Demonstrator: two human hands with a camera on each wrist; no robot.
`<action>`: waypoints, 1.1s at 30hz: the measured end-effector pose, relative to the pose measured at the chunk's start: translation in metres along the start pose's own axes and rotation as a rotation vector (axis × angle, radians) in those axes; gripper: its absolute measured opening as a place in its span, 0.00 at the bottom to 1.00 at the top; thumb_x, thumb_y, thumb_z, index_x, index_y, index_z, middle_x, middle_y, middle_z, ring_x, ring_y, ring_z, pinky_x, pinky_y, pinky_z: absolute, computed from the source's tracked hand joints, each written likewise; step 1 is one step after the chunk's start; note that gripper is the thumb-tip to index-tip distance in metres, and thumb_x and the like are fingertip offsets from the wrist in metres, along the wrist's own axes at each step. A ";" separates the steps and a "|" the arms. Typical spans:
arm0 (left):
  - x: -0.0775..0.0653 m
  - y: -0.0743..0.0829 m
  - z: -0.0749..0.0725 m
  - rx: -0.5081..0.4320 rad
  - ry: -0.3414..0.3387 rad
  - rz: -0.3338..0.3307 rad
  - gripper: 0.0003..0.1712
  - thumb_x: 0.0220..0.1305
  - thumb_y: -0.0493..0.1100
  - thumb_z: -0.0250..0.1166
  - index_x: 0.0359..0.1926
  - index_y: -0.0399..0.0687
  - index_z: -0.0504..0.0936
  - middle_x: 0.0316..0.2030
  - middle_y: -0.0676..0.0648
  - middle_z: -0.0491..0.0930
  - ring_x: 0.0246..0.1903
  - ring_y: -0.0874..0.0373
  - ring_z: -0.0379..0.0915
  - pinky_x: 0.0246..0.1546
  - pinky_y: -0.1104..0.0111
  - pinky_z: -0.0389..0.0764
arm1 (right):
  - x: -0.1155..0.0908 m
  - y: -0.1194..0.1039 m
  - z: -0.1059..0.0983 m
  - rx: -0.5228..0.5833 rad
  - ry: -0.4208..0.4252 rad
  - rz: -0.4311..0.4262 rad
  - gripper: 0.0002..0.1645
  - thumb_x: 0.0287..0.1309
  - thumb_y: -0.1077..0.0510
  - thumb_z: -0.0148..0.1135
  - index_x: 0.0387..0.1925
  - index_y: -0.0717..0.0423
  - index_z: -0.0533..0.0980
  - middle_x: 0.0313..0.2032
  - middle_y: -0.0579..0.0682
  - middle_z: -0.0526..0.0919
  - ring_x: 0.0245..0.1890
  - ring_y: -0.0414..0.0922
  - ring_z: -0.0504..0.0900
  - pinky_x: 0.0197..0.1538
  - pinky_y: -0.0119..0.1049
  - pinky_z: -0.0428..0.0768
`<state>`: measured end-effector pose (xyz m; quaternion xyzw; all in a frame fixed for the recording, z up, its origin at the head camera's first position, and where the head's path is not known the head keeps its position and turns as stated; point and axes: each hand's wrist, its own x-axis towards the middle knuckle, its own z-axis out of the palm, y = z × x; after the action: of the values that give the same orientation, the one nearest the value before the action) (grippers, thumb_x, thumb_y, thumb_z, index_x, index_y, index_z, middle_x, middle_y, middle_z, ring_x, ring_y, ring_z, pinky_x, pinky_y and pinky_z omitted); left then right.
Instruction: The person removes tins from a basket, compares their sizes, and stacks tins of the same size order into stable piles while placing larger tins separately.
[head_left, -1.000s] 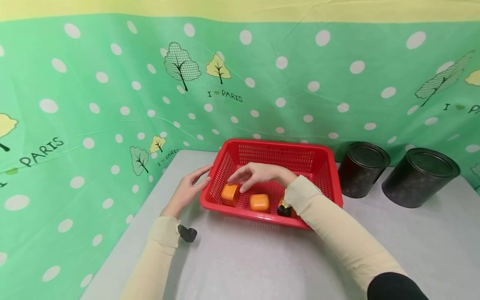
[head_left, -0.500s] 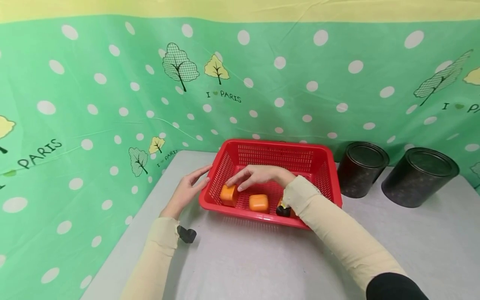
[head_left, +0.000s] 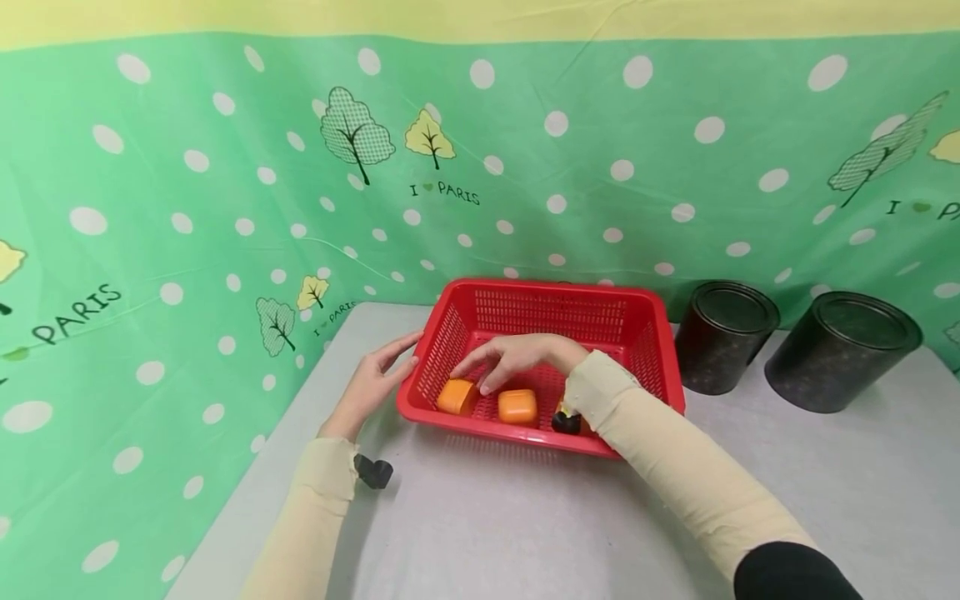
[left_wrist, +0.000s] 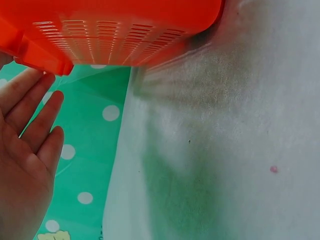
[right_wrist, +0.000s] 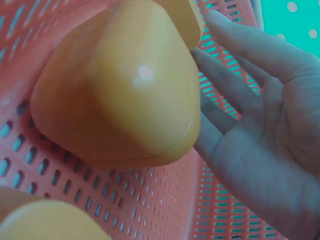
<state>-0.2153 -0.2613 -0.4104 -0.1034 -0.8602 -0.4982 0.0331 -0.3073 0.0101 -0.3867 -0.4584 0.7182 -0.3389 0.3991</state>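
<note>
A red mesh basket (head_left: 551, 287) stands on the table. At its left end my left hand (head_left: 367, 385) touches the rim; the left wrist view has its fingers (left_wrist: 45, 120) straight below the red edge. My right hand (head_left: 521, 353) reaches inside, fingertips right at the leftmost orange rounded box (head_left: 455, 397), which lies tilted on the basket floor. Glossy and rounded, a second orange box (head_left: 517, 407) sits in the middle, large in the right wrist view. There, the right hand's fingers (right_wrist: 225, 80) are spread and loose. My right sleeve and wrist camera mostly hide another orange piece (head_left: 587, 427).
Two dark lidded cans, one narrower (head_left: 726, 337) and one wider (head_left: 840, 352), stand right of the basket. Behind everything hangs a green dotted cloth (head_left: 570, 158). The pale table (head_left: 480, 525) extends in front. A black wrist camera (head_left: 373, 471) juts from my left sleeve.
The leftmost orange box has tipped over from a more upright stance and lies lower. My right hand has sunk slightly with it. The left hand stays at the rim.
</note>
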 end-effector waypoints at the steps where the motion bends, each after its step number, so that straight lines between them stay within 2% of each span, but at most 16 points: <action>1: 0.000 -0.001 0.000 -0.001 0.002 0.001 0.28 0.72 0.45 0.61 0.70 0.49 0.71 0.71 0.43 0.69 0.75 0.46 0.58 0.78 0.50 0.57 | 0.002 0.001 0.000 0.008 -0.003 -0.001 0.33 0.63 0.59 0.63 0.69 0.47 0.71 0.68 0.46 0.73 0.61 0.46 0.77 0.63 0.34 0.80; 7: 0.000 -0.002 0.003 0.002 0.010 -0.010 0.28 0.72 0.44 0.61 0.70 0.49 0.71 0.71 0.43 0.69 0.75 0.47 0.57 0.77 0.51 0.58 | 0.014 0.002 0.004 0.024 -0.026 -0.066 0.33 0.62 0.65 0.62 0.69 0.54 0.71 0.67 0.51 0.75 0.63 0.47 0.76 0.65 0.37 0.79; 10: -0.001 0.003 0.004 -0.004 0.007 -0.019 0.28 0.72 0.41 0.60 0.71 0.45 0.70 0.71 0.41 0.68 0.75 0.45 0.56 0.78 0.51 0.57 | 0.018 0.001 0.005 0.049 -0.010 -0.081 0.30 0.61 0.68 0.62 0.65 0.58 0.73 0.65 0.55 0.77 0.64 0.48 0.76 0.68 0.40 0.78; 17: -0.010 0.037 0.000 0.006 -0.010 -0.022 0.28 0.72 0.38 0.59 0.70 0.35 0.68 0.70 0.35 0.67 0.74 0.40 0.57 0.77 0.48 0.58 | 0.023 0.002 0.006 0.061 -0.002 -0.027 0.25 0.60 0.67 0.65 0.60 0.58 0.75 0.58 0.54 0.82 0.58 0.44 0.80 0.66 0.37 0.78; 24: -0.014 0.039 -0.002 0.015 -0.006 -0.033 0.28 0.72 0.38 0.59 0.70 0.37 0.69 0.70 0.36 0.67 0.74 0.41 0.57 0.77 0.49 0.58 | 0.025 0.005 0.007 0.105 -0.010 -0.017 0.24 0.61 0.66 0.65 0.59 0.61 0.75 0.59 0.56 0.82 0.60 0.43 0.80 0.66 0.35 0.78; 29: -0.015 0.039 -0.002 0.012 -0.008 -0.039 0.28 0.72 0.39 0.59 0.70 0.38 0.68 0.71 0.36 0.67 0.74 0.42 0.57 0.77 0.49 0.58 | 0.021 0.006 0.006 0.065 0.036 0.032 0.20 0.63 0.62 0.64 0.57 0.58 0.77 0.52 0.53 0.85 0.50 0.40 0.82 0.57 0.31 0.82; 33: -0.015 0.041 -0.001 0.009 -0.010 -0.040 0.28 0.72 0.39 0.59 0.70 0.38 0.68 0.71 0.36 0.67 0.74 0.42 0.57 0.77 0.49 0.58 | 0.016 0.007 0.007 0.068 0.073 0.085 0.19 0.65 0.58 0.63 0.56 0.55 0.79 0.48 0.49 0.85 0.44 0.38 0.81 0.55 0.35 0.84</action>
<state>-0.1920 -0.2447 -0.3774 -0.0885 -0.8644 -0.4945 0.0194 -0.3085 -0.0035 -0.3999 -0.4011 0.7391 -0.3623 0.4019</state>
